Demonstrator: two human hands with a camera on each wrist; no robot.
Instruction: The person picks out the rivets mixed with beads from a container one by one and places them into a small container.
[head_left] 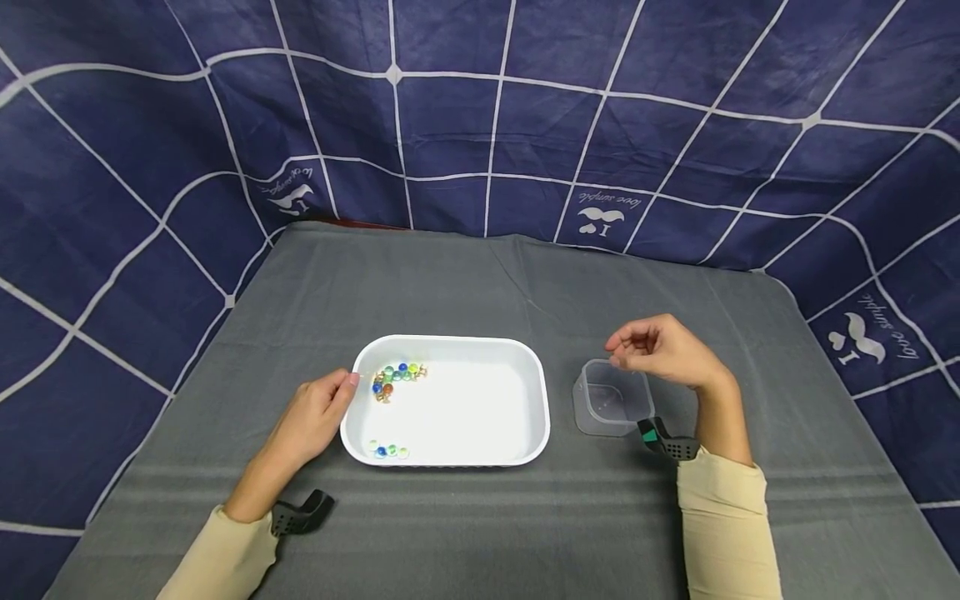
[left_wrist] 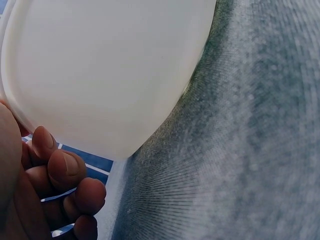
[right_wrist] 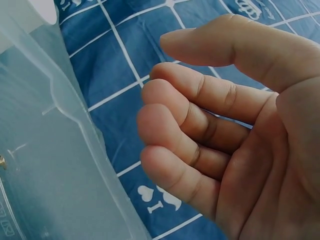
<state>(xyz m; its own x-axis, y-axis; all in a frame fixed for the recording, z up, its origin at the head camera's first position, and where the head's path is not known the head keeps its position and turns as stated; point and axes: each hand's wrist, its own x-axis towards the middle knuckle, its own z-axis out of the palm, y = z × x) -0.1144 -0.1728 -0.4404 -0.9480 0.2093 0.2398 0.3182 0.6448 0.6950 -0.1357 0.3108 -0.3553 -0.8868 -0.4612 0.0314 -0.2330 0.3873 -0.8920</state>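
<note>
Before blue gridded curtain [head_left: 442, 125], on grey counter [head_left: 480, 529], pinching white tray [head_left: 480, 408] at left rim with left grip [head_left: 313, 417], presumably to steady it, with marbles [head_left: 397, 375] inside at left, and holding empty right grip [head_left: 669, 350] relaxed by clear container [head_left: 600, 423] at right.

The left forearm [head_left: 255, 487] slants far and right; the left hand [head_left: 318, 410] grips with curled fingers [left_wrist: 67, 167]. The right forearm [head_left: 726, 421] reaches far, its wrist [head_left: 712, 385] bent left, the right hand [head_left: 666, 354] loosely curled, thumb [right_wrist: 200, 46] apart.

left hand [head_left: 311, 417] on white tray [head_left: 472, 408] with marbles [head_left: 402, 367], right hand [head_left: 671, 352] above clear container [head_left: 600, 426]
</note>
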